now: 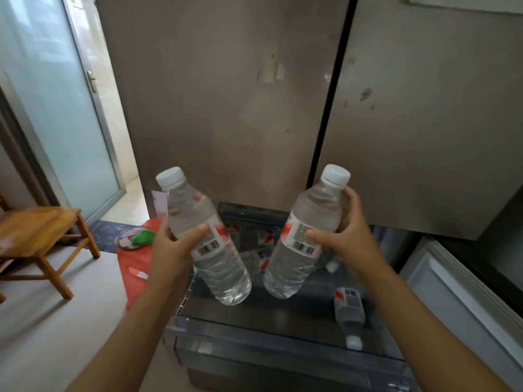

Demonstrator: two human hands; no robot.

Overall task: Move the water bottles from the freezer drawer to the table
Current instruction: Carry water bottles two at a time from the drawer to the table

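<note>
Your left hand [172, 246] grips the left bottle [223, 275] around its label and your right hand [348, 236] grips the right bottle [314, 210] the same way, both capped and tilted so their bases lean toward each other above the open freezer drawer [254, 332]. In the drawer a third bottle [349, 309] lies on its side at the front right, cap toward you. The fridge doors [226, 94] above are closed, and a wooden stool [36, 233] stands to the left.
</note>
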